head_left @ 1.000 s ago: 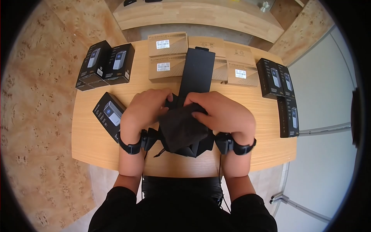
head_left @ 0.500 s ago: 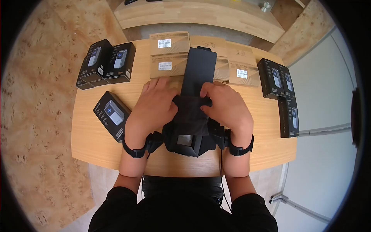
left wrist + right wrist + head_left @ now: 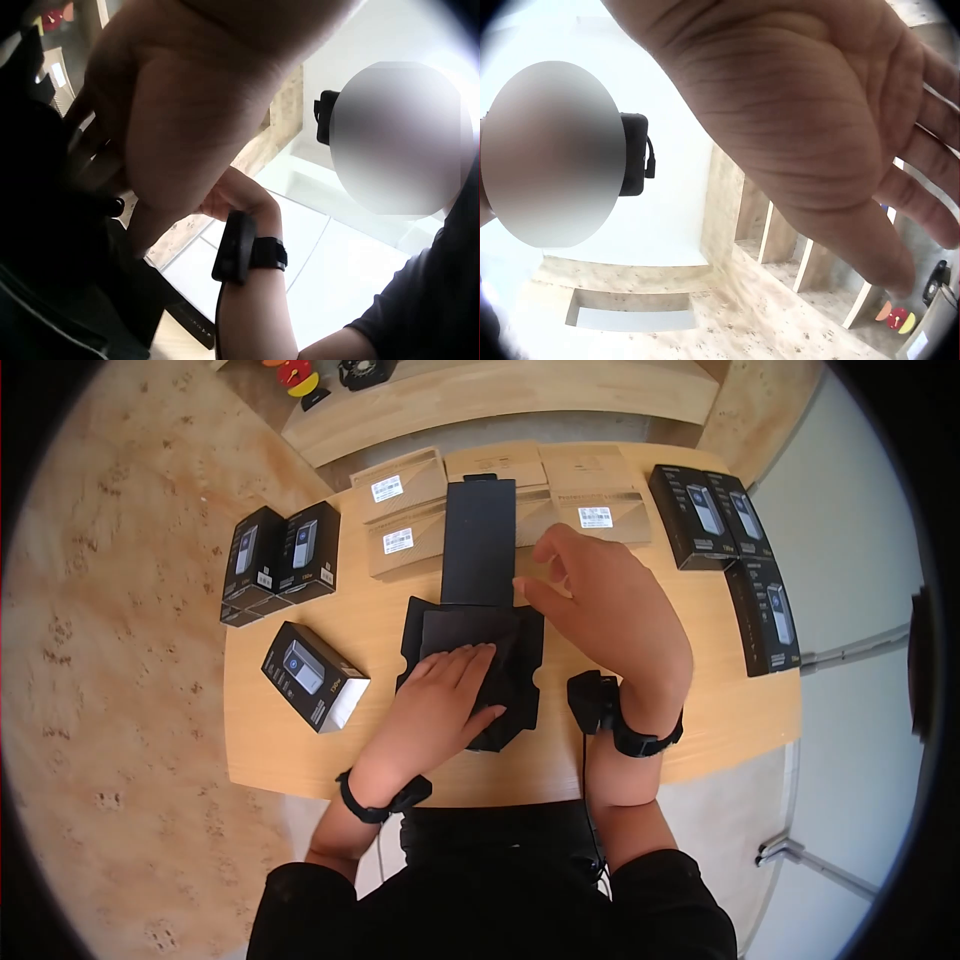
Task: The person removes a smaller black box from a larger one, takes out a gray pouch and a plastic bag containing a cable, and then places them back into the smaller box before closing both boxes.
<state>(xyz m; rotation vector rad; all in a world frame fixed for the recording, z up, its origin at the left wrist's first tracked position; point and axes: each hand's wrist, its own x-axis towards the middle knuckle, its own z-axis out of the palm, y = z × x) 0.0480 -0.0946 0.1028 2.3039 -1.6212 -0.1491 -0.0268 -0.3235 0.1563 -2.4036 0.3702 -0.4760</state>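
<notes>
An opened black box (image 3: 412,635) lies on the table with its long lid flap (image 3: 480,540) folded out toward the back. Inside it is a dark cloth pouch (image 3: 450,626), partly covered by my left hand (image 3: 430,698). The fingers of that hand lie straight across the pouch, pressing on it. My right hand (image 3: 612,600) is raised to the right of the lid flap, fingers loosely bent and apart from the box. In the right wrist view nothing is in the palm of the right hand (image 3: 780,120).
Left of the work lies one printed black box (image 3: 312,678), with a stack of similar boxes (image 3: 280,560) behind it. More printed boxes (image 3: 730,550) stand at the right edge. Several brown cartons (image 3: 405,530) line the back of the wooden table (image 3: 640,690).
Both hands were at the pouch's upper edge. The left hand has since come down flat on the pouch, and the right has let go and moved off right. The head view has shifted.
</notes>
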